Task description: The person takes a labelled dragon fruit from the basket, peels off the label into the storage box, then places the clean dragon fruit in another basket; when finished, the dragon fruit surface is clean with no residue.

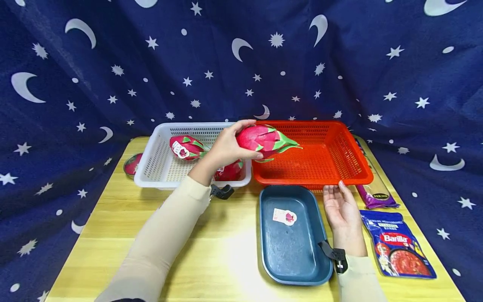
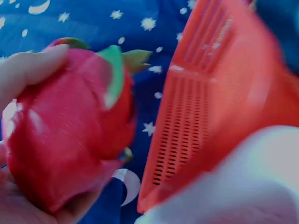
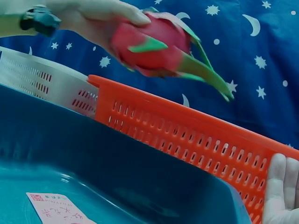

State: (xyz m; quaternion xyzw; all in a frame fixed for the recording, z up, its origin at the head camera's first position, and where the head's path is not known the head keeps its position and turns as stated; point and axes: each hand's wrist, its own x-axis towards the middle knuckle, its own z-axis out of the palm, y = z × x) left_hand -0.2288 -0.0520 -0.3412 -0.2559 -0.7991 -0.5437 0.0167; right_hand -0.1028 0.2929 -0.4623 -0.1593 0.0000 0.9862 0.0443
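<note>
A pink dragon fruit (image 1: pixel 260 137) with green-tipped scales is gripped in my left hand (image 1: pixel 229 144). It is held up where the white basket (image 1: pixel 155 157) meets the red basket (image 1: pixel 315 161); its pointed leafy end faces right. Two more dragon fruits lie in the white basket: one with a round label (image 1: pixel 191 147), the other (image 1: pixel 230 172) partly hidden by my left arm. No fruit shows inside the red basket. My right hand (image 1: pixel 342 212) is palm up, fingers extended against the red basket's front side, as the right wrist view also shows (image 3: pixel 282 191).
In front of the red basket stands a dark blue tray (image 1: pixel 294 256) with a dragon fruit label (image 1: pixel 284 217) inside. A blue Barilla pouch (image 1: pixel 398 245) and a purple-ended packet (image 1: pixel 377 195) lie at the right. A round tin (image 1: pixel 132 165) sits left of the white basket.
</note>
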